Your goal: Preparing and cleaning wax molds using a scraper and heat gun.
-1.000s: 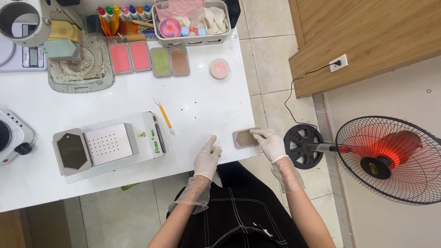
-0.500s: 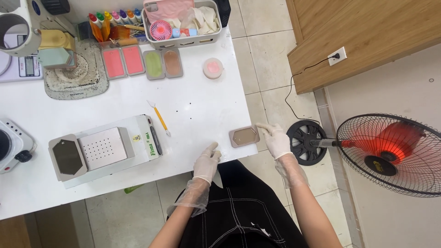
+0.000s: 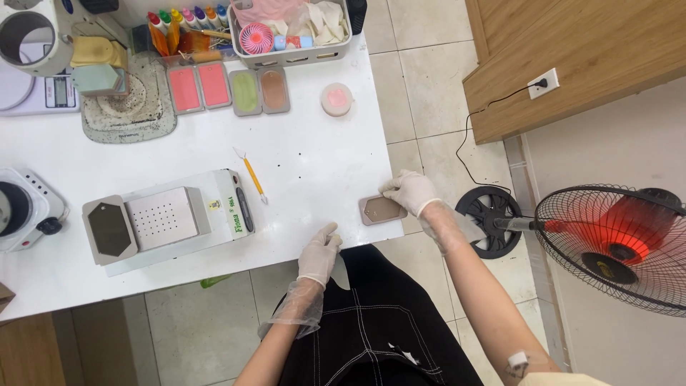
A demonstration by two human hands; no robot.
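My right hand [image 3: 410, 191], in a thin white glove, rests its fingertips on the top right corner of a small brown rectangular mould tray [image 3: 381, 210] at the white table's [image 3: 314, 164] front right corner. My left hand [image 3: 319, 255], also gloved, lies at the table's front edge with loosely curled fingers and holds nothing. A yellow-handled pick tool [image 3: 251, 175] lies on the table between the tray and a white box-shaped machine [image 3: 168, 218].
Several filled moulds, pink [image 3: 199, 86], green [image 3: 245, 91] and brown [image 3: 274, 88], line the back, beside a round pink dish [image 3: 336, 99], a basket [image 3: 291, 27], dye bottles [image 3: 187, 20] and a small hotplate [image 3: 20, 209]. A standing fan [image 3: 614, 243] runs on the floor at right.
My right hand has pulled the brown tray slightly toward the table's corner. The view has shifted down a little. My left hand has stayed at the front edge.
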